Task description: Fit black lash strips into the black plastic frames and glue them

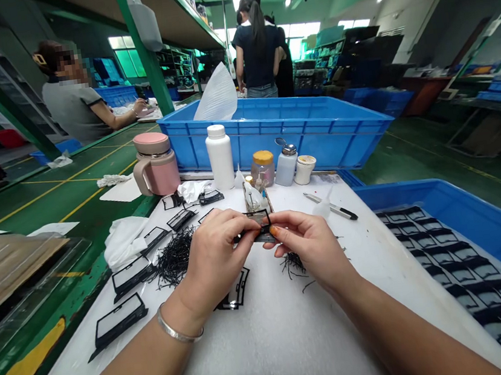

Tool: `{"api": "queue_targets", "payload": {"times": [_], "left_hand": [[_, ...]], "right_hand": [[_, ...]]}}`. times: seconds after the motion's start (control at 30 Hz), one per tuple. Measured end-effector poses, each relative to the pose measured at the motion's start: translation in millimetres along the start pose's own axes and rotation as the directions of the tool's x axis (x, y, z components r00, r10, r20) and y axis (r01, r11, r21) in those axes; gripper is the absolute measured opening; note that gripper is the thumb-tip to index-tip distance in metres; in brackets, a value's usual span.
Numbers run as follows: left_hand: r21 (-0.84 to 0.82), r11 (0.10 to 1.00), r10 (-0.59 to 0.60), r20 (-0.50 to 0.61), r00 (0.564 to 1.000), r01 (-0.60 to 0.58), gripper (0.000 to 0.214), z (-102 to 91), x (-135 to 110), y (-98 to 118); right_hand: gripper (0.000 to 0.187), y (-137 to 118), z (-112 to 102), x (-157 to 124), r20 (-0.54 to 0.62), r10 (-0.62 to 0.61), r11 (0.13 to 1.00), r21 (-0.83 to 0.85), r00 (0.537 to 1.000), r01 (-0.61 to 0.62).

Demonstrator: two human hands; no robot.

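Both hands meet over a white foam work mat point(273, 337). My left hand point(219, 249) and my right hand point(307, 241) pinch a small black rectangular frame point(260, 223) between their fingertips, one hand on each side. A silver bangle circles my left wrist. Under the hands lies another black frame piece point(238, 292). Beside it are a small tuft of black trimmings point(292, 262) and a bigger heap of black trimmings point(174, 259). Finished black frames point(120, 319) lie at the mat's left edge.
Behind the mat stand a pink mug point(155, 164), a white bottle point(220, 156), a glass jar point(263, 167), a dispenser bottle point(286, 163) and a large blue crate point(316, 127). A blue tray point(488, 231) of frames sits right. A pen point(332, 206) lies nearby. Other people work behind.
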State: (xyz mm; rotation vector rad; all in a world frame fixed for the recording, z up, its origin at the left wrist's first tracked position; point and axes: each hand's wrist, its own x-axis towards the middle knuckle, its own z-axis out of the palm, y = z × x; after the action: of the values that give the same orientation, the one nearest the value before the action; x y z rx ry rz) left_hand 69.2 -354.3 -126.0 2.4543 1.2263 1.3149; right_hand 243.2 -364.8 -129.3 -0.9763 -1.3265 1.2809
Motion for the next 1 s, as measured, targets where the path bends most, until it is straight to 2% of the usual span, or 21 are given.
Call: {"api": "queue_targets", "payload": {"times": [0.4,0.5,0.6,0.7,0.8,1.0], "left_hand": [[-0.046,0.999,-0.007,-0.011,1.000,0.007,0.007,-0.4,-2,4],[-0.140,0.985,-0.113,-0.057,0.992,0.104,0.010,-0.7,-1,4],[-0.299,0.921,-0.284,-0.082,0.955,0.249,0.022,0.5,1,1],[-0.441,0.822,-0.391,0.025,0.920,0.362,0.032,2.9,3,-3],[-0.509,0.751,-0.416,0.131,0.900,0.421,0.033,4.8,4,-6],[-0.509,0.766,-0.418,0.072,0.906,0.393,0.035,4.7,4,-9]], "right_hand": [[0.024,3,-1,-1,-0.049,-0.027,0.999,-0.046,0.998,0.025],[0.025,2,-3,-1,-0.069,-0.036,0.998,-0.049,0.997,0.032],[0.023,1,-4,0,-0.089,-0.047,0.998,-0.046,0.995,0.043],[0.021,1,-4,0,-0.086,-0.049,0.998,-0.031,0.995,0.046],[0.023,4,-6,2,-0.064,-0.013,1.000,0.007,0.998,0.014],[0.026,10,-9,5,0.044,0.133,0.989,0.054,0.990,-0.135]]}}
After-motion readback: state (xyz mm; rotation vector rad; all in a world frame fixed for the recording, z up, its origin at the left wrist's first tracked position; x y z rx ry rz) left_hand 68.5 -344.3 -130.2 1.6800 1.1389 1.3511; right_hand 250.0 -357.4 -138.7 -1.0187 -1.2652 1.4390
